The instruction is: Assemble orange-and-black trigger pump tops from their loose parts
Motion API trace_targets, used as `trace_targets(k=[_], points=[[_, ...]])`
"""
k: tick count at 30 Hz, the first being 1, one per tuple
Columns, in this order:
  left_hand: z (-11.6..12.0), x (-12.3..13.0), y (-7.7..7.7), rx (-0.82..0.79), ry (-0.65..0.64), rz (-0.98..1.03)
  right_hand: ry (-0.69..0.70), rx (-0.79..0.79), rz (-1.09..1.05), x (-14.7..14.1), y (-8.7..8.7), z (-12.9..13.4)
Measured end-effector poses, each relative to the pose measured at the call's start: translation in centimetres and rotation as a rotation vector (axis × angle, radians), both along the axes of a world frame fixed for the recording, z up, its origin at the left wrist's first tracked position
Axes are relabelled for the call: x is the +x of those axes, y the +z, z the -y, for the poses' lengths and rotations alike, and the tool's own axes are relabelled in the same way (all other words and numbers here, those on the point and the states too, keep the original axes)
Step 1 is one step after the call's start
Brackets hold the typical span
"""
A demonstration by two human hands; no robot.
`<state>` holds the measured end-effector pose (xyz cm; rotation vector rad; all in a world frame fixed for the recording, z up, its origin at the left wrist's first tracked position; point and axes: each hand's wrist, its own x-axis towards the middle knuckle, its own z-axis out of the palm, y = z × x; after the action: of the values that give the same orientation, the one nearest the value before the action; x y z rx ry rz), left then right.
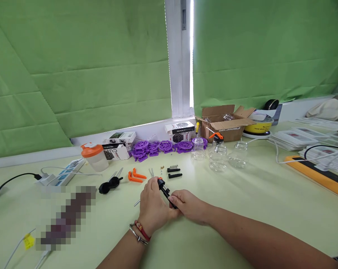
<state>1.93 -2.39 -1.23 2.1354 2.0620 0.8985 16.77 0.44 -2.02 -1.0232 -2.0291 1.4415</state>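
Note:
A black device with a small orange part (165, 189) is held between both hands above the light green table. My left hand (153, 203) is closed around its upper end. The fingers of my right hand (185, 203) are closed on its lower end. Beyond the hands lie two black handle pieces (174, 175), a row of small screws or springs (173, 167) and tiny brass parts (162, 167). Orange L-shaped parts (135, 176) rest to the left, beside black round parts (109, 185) with metal rods. A thin rod shows partly beside my left hand.
Purple plastic parts (166, 146) line the back, near printed boxes (117, 149). Several glass jars (217, 160) and an open carton (227, 127) stand right of centre. A shaker bottle (94, 157) and power strip (70, 172) are left; paper stacks (296, 138) lie right.

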Motion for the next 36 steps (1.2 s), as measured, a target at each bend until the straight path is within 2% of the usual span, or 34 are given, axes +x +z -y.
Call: trace_targets(k=[3,8,10,12,14,19,21,23,25,27,36], points=[[0.1,0.2,0.2,-0.015,0.035,-0.007,0.003,-0.080,-0.051,0.0,-0.2,-0.2],[0.0,0.3,0.3,-0.021,0.058,-0.018,-0.055,-0.328,-0.214,0.0,-0.7,-0.9],[-0.2,0.2,0.2,-0.011,0.063,-0.044,-0.055,-0.348,-0.265,0.0,-0.6,-0.9],[-0.4,0.1,0.1,-0.030,0.065,-0.059,-0.032,-0.302,-0.267,0.1,-0.3,-0.7],[-0.6,0.1,-0.1,-0.050,0.081,-0.061,-0.029,-0.188,-0.238,0.2,-0.1,-0.5],[-1.0,0.0,-0.5,-0.095,0.115,-0.057,-0.196,0.146,-0.115,0.4,-0.8,-0.6],[-1.1,0.0,-0.6,-0.120,0.125,-0.044,-0.143,0.225,-0.077,0.3,-1.2,-0.8],[-1.1,0.0,-0.6,-0.140,0.133,-0.031,-0.114,0.245,-0.072,0.2,-1.5,-1.0],[-1.1,0.0,-0.6,-0.154,0.137,-0.021,-0.160,0.202,-0.065,0.1,-1.7,-1.2],[-1.2,0.0,-0.6,-0.163,0.143,-0.017,-0.146,0.178,-0.051,0.0,-2.0,-1.4],[-1.4,0.0,-0.5,-0.170,0.157,-0.037,-0.154,0.226,-0.039,0.1,-2.6,-1.9]])
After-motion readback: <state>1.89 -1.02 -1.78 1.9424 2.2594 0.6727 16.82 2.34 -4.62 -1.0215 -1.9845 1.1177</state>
